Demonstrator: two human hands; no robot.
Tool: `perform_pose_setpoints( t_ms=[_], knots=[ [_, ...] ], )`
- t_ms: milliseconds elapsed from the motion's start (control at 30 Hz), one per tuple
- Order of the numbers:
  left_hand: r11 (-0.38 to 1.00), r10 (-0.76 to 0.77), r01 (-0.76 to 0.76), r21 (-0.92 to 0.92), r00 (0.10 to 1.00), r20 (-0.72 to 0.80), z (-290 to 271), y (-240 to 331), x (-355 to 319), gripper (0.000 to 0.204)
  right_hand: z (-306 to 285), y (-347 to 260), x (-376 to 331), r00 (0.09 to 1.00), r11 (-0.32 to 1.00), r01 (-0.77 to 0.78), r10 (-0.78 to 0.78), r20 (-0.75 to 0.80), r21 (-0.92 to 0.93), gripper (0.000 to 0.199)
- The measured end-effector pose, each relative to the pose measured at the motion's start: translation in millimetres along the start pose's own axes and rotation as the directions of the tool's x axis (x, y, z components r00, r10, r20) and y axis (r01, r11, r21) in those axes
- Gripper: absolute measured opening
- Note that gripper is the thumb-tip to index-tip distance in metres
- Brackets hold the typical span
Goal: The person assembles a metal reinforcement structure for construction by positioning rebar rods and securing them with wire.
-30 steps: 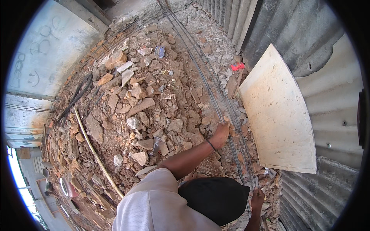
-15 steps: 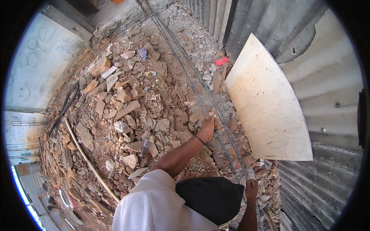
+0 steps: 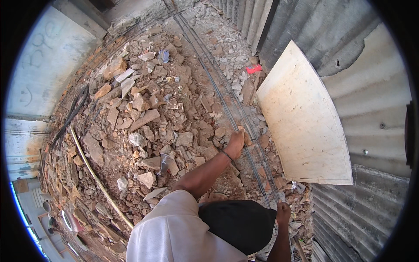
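A long, narrow rebar cage (image 3: 219, 94) of thin grey steel bars, joined by cross ties, runs from the far wall down past my right side. My left hand (image 3: 236, 145), with a dark band at its wrist, is closed round the bars about midway along. Closer to my body, beside my dark-clothed knee, my right hand (image 3: 283, 213) is curled in a fist round the near part of the cage. The fingers of both hands are partly hidden.
A heap of broken rubble (image 3: 144, 118) fills the left. A pale curved panel (image 3: 307, 126) leans against corrugated sheets (image 3: 371, 105) on the right. A yellowish pole (image 3: 94, 174) and black cable (image 3: 76, 109) lie on the left. A red wrapper (image 3: 253, 69) rests beyond the cage.
The rebar cage has turned a little, so its bars look farther apart. Both hands keep their hold on it. The whole view has shifted slightly.
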State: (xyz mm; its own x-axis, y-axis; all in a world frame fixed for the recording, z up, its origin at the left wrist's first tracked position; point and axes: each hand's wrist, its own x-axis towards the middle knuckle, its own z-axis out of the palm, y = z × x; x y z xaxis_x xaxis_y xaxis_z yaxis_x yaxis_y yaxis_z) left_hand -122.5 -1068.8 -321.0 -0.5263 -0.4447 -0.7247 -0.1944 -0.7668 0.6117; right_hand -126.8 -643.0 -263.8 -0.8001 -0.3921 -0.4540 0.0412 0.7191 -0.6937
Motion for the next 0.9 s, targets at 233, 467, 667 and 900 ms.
perform_pose_setpoints(
  t_ms=[233,467,667,900],
  knots=[
    [0.999,-0.045,0.045,0.01,0.998,-0.035,-7.7,-20.7,59.3,0.041,20.0,43.7,30.6,0.999,0.979,0.006,0.005,0.052,-0.205,0.047],
    [0.993,-0.089,0.091,0.07,0.996,-0.021,10.9,-19.4,64.5,0.04,15.5,27.8,29.3,0.992,0.948,-0.104,0.12,0.035,-0.302,0.07],
    [0.981,-0.142,0.144,0.127,0.989,-0.029,25.6,-17.5,67.2,0.04,16.2,43.6,23.3,0.997,0.881,-0.042,0.069,0.041,-0.471,0.077],
    [0.997,-0.042,0.044,0.065,0.999,-0.03,26.4,-14.9,48.9,0.032,16.9,18.9,13.8,0.975,0.863,-0.138,0.204,0.085,-0.486,0.091]
  ],
)
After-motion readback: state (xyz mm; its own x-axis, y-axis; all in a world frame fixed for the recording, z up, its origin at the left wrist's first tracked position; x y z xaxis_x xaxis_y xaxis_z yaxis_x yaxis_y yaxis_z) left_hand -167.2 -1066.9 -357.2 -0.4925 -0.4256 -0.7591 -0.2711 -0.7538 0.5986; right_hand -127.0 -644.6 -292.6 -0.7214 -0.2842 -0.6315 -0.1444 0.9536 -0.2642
